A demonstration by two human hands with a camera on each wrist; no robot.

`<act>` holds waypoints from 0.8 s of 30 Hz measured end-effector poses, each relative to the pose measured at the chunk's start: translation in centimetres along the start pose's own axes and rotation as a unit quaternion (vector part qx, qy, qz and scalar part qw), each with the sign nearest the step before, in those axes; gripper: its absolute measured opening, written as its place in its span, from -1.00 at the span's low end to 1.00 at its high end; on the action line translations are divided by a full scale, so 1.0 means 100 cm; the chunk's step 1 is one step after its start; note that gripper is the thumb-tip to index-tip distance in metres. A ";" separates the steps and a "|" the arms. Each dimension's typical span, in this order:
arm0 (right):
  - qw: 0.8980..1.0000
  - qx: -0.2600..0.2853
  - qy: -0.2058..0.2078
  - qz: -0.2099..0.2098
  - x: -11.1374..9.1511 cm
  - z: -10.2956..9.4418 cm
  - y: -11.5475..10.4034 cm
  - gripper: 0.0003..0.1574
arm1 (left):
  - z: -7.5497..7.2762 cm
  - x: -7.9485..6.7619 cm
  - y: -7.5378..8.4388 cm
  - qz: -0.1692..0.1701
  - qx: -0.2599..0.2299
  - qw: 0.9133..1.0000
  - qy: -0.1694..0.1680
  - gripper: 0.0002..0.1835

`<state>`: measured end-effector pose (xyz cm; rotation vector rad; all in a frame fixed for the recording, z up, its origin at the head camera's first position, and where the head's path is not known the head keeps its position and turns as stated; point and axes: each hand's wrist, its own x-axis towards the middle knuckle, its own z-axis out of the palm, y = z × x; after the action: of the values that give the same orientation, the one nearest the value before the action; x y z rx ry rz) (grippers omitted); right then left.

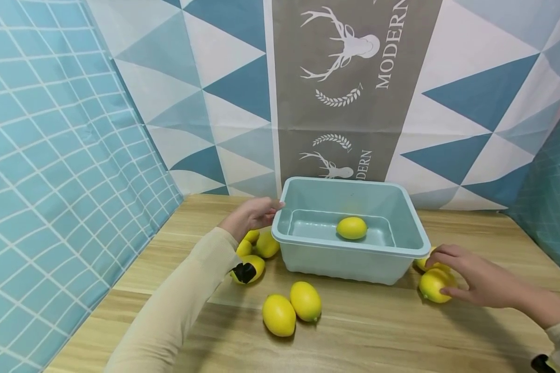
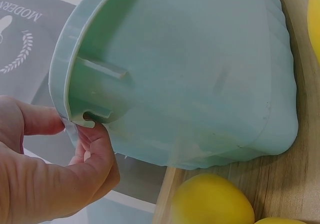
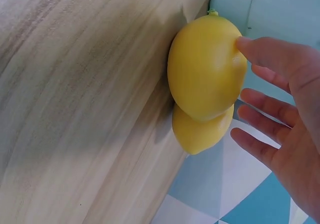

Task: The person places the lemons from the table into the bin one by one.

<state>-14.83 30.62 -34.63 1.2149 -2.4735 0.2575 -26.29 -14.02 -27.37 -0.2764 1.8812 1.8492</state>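
A pale blue-green plastic tub point(image 1: 340, 265) stands on the wooden table with one lemon point(image 1: 352, 228) lying in it. My left hand point(image 1: 254, 213) holds the tub's left rim; the left wrist view shows thumb and fingers point(image 2: 100, 146) pinching the edge at a corner. To the right of the tub, my right hand point(image 1: 478, 280) reaches over two lemons set close together. Its fingers are spread and loosely bent around the nearer lemon point(image 3: 207, 67), thumb tip right at its side. Behind that one, the second lemon point(image 3: 202, 131) is partly hidden.
Two lemons point(image 1: 279, 316) lie side by side on the table point(image 1: 368, 331) in front of the tub. Several more lemons point(image 1: 267, 244) cluster at its left, partly covered by my left arm. Patterned cloth point(image 1: 233, 77) hangs behind, with tiled blue cloth point(image 1: 51, 155) along the left.
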 end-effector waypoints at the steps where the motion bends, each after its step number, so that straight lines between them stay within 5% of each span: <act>1: 1.000 0.002 -0.001 -0.003 0.000 0.001 -0.001 -0.27 | 0.000 0.000 0.000 0.002 0.003 1.000 -0.002 -0.49; 11: 1.000 0.009 -0.008 -0.019 -0.004 0.008 -0.007 -0.27 | 0.000 0.001 0.000 0.003 0.001 1.000 -0.005 -0.51; 24: 0.999 -0.011 -0.047 0.017 -0.012 0.009 -0.013 -0.20 | -0.001 0.001 -0.001 0.003 -0.015 1.000 -0.003 -0.50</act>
<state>-13.38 30.45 -35.97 1.2033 -2.5710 0.1853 -26.36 -14.07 -27.55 -0.2763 1.8536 1.8815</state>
